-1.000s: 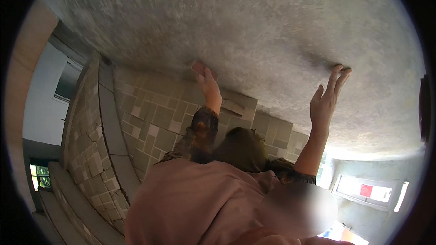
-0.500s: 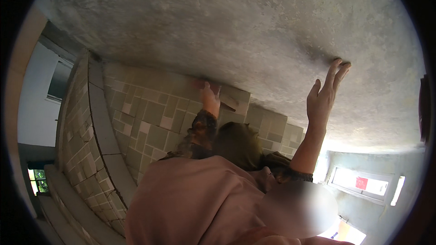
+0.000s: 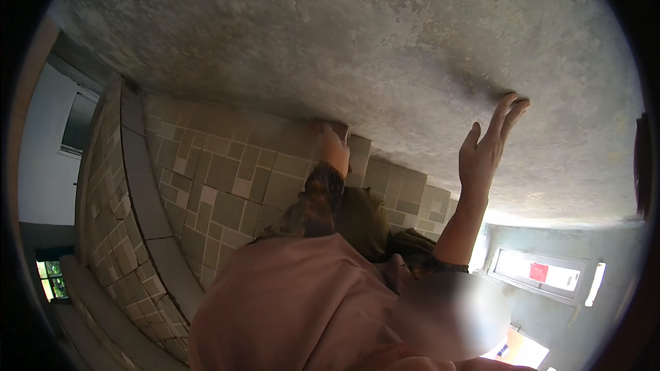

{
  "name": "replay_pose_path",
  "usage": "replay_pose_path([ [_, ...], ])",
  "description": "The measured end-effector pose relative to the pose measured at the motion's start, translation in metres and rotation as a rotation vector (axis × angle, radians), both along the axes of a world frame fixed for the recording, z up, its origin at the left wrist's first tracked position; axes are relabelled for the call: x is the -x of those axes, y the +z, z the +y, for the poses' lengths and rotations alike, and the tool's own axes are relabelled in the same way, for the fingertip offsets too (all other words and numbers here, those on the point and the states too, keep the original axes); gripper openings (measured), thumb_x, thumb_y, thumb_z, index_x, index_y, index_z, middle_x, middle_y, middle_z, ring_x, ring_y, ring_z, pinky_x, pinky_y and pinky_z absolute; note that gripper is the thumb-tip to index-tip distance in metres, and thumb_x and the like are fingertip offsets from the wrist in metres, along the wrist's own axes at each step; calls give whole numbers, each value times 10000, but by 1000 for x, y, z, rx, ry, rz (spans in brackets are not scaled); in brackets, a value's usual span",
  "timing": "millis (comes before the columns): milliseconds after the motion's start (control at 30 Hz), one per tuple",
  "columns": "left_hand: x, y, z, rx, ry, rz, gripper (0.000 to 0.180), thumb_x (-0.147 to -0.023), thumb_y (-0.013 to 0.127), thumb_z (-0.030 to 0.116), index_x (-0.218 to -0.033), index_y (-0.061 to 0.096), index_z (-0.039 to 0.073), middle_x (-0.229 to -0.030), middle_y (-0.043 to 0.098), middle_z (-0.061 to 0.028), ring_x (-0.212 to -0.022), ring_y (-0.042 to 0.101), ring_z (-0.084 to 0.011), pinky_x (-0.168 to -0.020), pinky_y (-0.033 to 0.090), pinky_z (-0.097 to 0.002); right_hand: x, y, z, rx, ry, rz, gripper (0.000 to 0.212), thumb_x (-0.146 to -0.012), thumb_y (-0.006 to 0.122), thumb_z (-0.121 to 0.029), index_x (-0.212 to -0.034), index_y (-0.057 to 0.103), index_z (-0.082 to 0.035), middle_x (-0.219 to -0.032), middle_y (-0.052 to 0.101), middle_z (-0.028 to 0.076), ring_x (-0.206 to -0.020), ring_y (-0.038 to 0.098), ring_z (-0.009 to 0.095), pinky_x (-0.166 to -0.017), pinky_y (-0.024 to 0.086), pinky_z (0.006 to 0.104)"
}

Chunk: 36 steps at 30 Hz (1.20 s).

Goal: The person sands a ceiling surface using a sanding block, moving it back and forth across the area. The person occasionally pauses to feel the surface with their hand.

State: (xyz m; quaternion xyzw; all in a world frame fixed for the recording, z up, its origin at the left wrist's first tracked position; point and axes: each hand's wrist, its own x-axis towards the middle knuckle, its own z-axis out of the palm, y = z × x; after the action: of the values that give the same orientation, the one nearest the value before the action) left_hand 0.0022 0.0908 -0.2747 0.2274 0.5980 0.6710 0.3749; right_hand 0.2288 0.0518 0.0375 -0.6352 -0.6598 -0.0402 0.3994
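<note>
My left hand [image 3: 335, 149] is closed around a reddish-brown flat piece [image 3: 338, 128] that looks like sandpaper, pressed against the foot of the grey wall [image 3: 309, 48]. The fingers are partly hidden behind the hand, so the exact grip is unclear. To the right and higher up, my right hand [image 3: 485, 148] is stretched out with its fingers apart and its fingertips resting on the wall. It holds nothing. The wall is rough and blotchy, with worn patches.
Stone-patterned tiles [image 3: 227, 209] cover the floor along the wall. A raised ledge [image 3: 161, 254] runs down the left, with a tiled face beside it. A window [image 3: 536, 273] with a red patch is at the lower right. Haze hangs near the wall's foot.
My left hand has moved right along the foot of the wall with the reddish-brown piece, which was blurred before. My right hand stays at the same place on the wall.
</note>
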Motion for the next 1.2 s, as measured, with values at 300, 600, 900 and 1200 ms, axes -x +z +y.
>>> replay_pose_path([
  [300,-56,137,-57,-139,-331,-868,379,-969,566,218,-1290,504,27,-1259,564,-81,-1145,559,-224,-1009,448,-394,27,0,-26,-39,346,18,416,-942,498,2,-1345,551,-89,-1199,642,141,-1091,625,307,-1073,440,464],
  [600,-50,192,-73,-254,-818,-929,422,-972,488,258,-1322,492,21,-1290,561,-76,-1197,527,-225,-1030,400,-392,7,-42,-27,696,346,850,531,-965,597,-329,-1376,504,-6,-1227,630,160,-1106,621,247,-936,489,358],
  [900,-50,223,-68,-15,-1012,-149,372,-951,594,209,-1270,548,24,-1189,622,-88,-1101,586,-194,-947,469,-370,-4,-38,-29,730,544,1209,543,-840,737,-275,-1229,543,50,-1091,637,115,-942,621,171,-826,501,311],
  [1200,-66,424,-30,-905,-262,1141,404,-890,628,100,-1285,567,42,-1335,552,-163,-1278,484,-341,-1070,371,-467,-36,71,-57,-26,216,1016,213,-892,648,-104,-1073,650,7,-953,651,47,-885,600,107,-734,505,284],
])
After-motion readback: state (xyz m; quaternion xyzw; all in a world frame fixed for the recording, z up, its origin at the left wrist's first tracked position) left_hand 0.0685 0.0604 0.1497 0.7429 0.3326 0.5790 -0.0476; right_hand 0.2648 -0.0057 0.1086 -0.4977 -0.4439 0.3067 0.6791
